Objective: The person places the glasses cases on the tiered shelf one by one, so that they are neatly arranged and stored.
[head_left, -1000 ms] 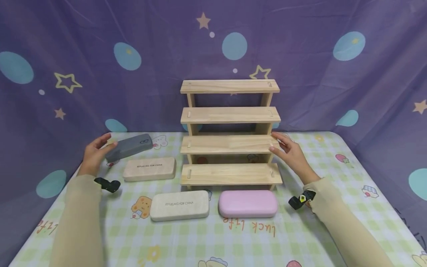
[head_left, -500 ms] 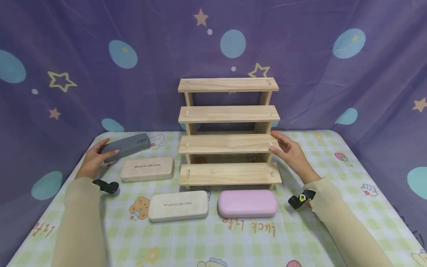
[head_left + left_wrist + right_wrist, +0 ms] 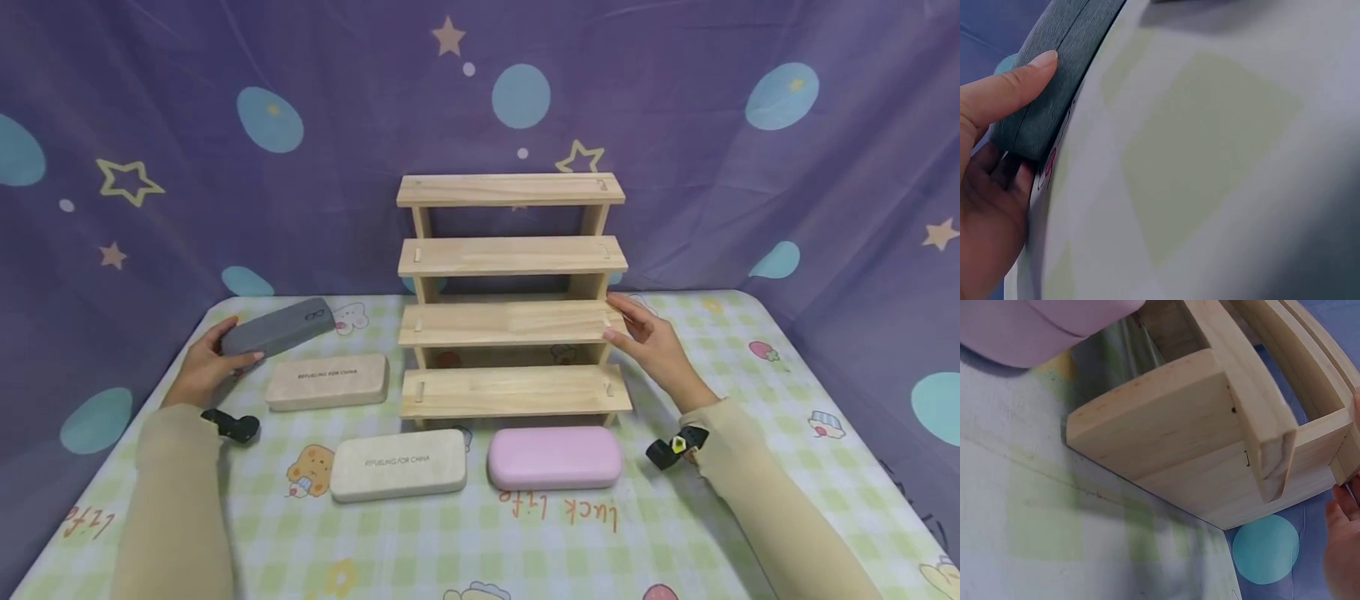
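**Left hand (image 3: 202,367) comes down around the grey glasses case (image 3: 278,327)**

Since the earliest frame, its thumb has dropped from over the case to the near edge, and its fingers now pass behind the left end. They are grasping that end, thumb on one side and fingers on the other. Whether the case is lifted at all cannot be told.

The case is at nine o'clock from the four-tier wooden display stand (image 3: 512,255). At the stand's three-to-four o'clock side, the right hand (image 3: 656,350) grips the end of the third tier from the top, as before.

Around the stand on the checked tablecloth (image 3: 420,542), a beige case (image 3: 327,382) lies at eight o'clock, a cream case (image 3: 399,465) at seven, and a pink case (image 3: 555,458) between five and six.
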{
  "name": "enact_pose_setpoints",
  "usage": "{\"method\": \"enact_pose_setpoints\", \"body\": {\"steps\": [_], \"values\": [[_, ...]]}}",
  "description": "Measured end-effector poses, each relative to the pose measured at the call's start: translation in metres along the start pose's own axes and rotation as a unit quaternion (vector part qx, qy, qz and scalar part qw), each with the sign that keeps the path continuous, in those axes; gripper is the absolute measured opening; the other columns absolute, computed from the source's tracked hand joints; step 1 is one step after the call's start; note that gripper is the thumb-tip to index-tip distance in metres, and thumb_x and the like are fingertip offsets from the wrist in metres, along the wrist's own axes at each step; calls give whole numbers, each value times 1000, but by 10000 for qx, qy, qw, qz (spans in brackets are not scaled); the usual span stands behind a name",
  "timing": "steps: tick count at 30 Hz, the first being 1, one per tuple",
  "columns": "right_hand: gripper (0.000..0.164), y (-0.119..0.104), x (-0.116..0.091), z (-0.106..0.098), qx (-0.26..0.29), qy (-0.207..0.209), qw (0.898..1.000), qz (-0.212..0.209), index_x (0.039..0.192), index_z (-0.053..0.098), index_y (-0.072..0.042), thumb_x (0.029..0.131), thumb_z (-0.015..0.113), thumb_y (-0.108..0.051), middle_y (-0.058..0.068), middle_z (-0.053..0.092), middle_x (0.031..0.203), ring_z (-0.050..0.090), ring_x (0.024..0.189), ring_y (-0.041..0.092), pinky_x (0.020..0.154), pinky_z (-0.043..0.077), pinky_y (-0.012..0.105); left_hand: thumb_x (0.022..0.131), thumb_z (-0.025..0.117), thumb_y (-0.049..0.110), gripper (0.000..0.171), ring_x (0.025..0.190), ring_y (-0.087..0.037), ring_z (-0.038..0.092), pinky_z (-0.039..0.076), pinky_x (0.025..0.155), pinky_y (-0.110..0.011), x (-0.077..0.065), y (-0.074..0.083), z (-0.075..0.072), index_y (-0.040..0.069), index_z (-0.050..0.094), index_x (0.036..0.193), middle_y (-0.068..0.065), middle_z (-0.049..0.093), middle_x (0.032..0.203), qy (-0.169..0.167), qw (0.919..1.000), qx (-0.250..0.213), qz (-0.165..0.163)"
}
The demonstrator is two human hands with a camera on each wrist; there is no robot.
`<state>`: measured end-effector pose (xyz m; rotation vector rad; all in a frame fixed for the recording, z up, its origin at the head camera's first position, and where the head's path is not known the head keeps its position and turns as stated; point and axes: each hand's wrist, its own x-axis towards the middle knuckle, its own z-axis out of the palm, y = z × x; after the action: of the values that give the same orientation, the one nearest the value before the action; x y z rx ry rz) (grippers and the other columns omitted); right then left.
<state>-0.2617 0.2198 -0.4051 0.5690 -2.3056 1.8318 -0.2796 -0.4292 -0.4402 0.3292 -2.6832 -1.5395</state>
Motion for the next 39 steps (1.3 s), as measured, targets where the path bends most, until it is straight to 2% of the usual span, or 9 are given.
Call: {"method": "enact_pose_setpoints", "body": {"steps": [5,8,11,19,23,27,33,36,39], "values": [[55,0,0,-1,50,11,10000,21,139,41,5,89,63,-4,21,34,147,30,137,26,107,27,18,81,75,32,99,140,-41,11,35,105,-35,0,0,-1,19,8,153,-21,5,155,-160,9997,208,-26],[56,0,0,-1,6,12,10000,88,140,40,4,89,64,-6,19,34,147,29,138,26,106,27,17,82,74,32,98,138,-43,14,45,88,-20,-2,-2,-1,15,9,153,-24,7,154,-182,9997,138,-23],[58,1,0,-1,-8,-30,9999,153,141,39,3,90,64,-8,18,32,149,27,138,27,107,26,19,81,75,33,97,135,-42,22,41,70,-8,-3,-2,0,12,14,152,-25,15,153,-17,9997,241,-59],[61,0,0,-2,-230,-145,9993,248,144,36,-4,90,64,-10,15,28,151,25,140,24,109,26,26,78,77,34,90,101,-13,47,45,66,-13,-9,1,2,3,29,147,-21,38,136,295,9990,333,11],[62,-10,-2,0,-204,-162,9995,202,144,33,3,90,62,-4,19,27,151,25,139,30,104,30,18,78,78,32,88,86,2,46,47,63,-16,-11,3,0,7,30,147,0,46,118,248,9997,24,26],[63,-13,-2,0,-178,-166,9995,189,144,31,4,90,63,-7,20,26,151,26,138,30,102,31,15,78,77,36,90,78,2,53,48,63,-18,-15,9,-2,10,28,149,17,49,99,198,9998,-5,-49],[66,-2,-1,-4,-231,-197,9993,223,145,32,-1,90,65,-14,16,26,152,25,139,27,103,29,15,76,74,48,94,67,-10,59,47,63,-23,-20,23,-2,10,28,149,12,54,84,247,9982,543,-13],[66,-2,0,-3,-210,-224,9993,220,145,31,0,90,65,-12,16,26,152,25,139,27,103,29,15,75,74,50,95,73,-14,55,47,68,-31,-21,31,-1,12,29,149,-6,55,111,260,9977,628,-28],[65,-3,0,-3,-207,-259,9993,172,145,30,2,90,64,-11,15,26,151,25,139,29,103,30,15,74,73,53,95,88,-20,46,41,78,-39,-22,40,1,16,30,149,-19,38,138,300,9975,637,-67]]}}
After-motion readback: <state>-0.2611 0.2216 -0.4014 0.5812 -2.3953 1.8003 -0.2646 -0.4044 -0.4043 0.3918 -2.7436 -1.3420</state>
